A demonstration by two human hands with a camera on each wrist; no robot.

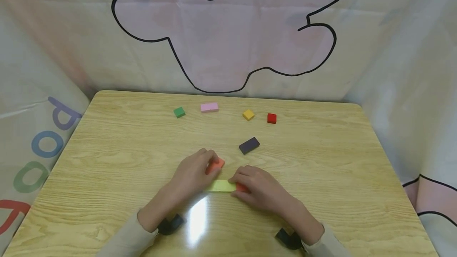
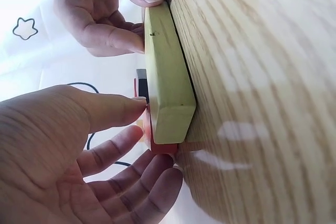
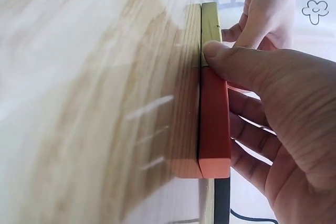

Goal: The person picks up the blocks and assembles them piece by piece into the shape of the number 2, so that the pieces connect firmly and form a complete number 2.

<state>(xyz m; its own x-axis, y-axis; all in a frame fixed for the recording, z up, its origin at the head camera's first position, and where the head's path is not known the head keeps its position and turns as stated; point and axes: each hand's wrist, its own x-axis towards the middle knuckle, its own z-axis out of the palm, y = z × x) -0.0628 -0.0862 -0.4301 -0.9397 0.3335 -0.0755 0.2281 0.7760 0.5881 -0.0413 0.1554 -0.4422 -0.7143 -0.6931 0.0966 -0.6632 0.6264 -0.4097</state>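
Observation:
Between thumb and fingers, my left hand pinches a coral block, just beyond the left part of a yellow-green block. The yellow-green block lies flat on the table, end to end with a red-orange block. My right hand grips the red-orange block from above, thumb at the seam where the two meet, and covers most of it in the head view. In the left wrist view, the coral block shows partly behind the near end of the yellow-green one.
Beyond the hands lies a black block. Along the far side of the wooden table are a green block, a pink block, a yellow block and a red block. A printed curtain hangs behind the table.

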